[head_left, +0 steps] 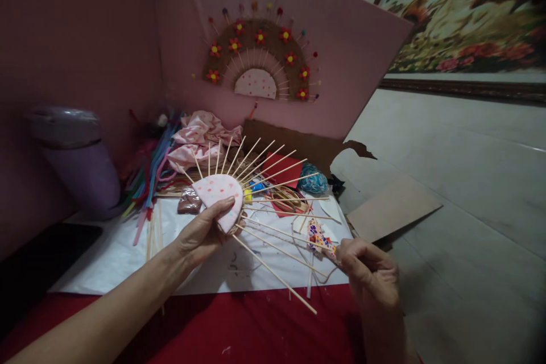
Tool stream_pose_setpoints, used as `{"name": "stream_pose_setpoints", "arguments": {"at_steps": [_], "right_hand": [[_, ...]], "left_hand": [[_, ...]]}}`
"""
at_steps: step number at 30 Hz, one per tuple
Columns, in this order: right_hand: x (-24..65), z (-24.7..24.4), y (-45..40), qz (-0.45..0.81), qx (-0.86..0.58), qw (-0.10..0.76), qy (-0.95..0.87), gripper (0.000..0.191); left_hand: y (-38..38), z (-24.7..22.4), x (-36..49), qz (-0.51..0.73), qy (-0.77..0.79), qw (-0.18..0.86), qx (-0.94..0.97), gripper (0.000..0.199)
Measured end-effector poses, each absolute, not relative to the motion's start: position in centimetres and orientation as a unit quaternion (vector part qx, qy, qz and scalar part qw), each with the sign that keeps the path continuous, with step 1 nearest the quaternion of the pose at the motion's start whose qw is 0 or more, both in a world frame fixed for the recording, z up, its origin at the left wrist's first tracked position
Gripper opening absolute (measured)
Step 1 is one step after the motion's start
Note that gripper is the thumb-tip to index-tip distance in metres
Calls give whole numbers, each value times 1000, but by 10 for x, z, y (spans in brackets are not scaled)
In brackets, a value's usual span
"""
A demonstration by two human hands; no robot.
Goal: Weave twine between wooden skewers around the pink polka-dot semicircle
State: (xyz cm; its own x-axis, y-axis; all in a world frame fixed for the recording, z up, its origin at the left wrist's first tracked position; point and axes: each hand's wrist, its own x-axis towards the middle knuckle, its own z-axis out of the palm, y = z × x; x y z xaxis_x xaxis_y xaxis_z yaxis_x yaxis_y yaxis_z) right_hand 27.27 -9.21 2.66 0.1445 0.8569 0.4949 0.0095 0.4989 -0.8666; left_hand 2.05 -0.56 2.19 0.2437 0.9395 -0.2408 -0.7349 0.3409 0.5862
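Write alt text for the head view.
The left hand holds a spotted half-disc with thin sticks fanning out; the right hand is near some stick tips. Behind, a brown arch with red flowers fronts a pink panel.

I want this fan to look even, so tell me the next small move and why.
Keeping the left hand on the dotted half-disc, I would probably nudge the lowest stick slightly toward its neighbour: their tips look farther apart than those of the sticks just above. The right hand is already near the tips on that side.
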Motion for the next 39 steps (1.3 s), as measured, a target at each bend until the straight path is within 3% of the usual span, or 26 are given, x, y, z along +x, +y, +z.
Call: {"name": "stream_pose_setpoints", "arguments": {"at_steps": [11,17,23,28,35,39], "right_hand": [[286,17,-95,350,-330,645,-593,22],[286,13,-91,264,-478,636,-546,23],[274,15,-78,66,-624,489,-605,25],[264,17,-62,-110,-651,352,-664,27],[254,17,-46,-179,-669,231,-683,31],[253,17,-45,-226,-683,221,-658,27]], "left_hand": [[-8,26,20,523,295,775,197,15],[-9,27,21,534,267,783,174,14],[-12,30,21,510,257,803,171,11],[-19,33,21,452,281,821,205,13],[-25,34,22,398,281,840,239,18],[-25,33,22,390,272,844,248,19]]}}
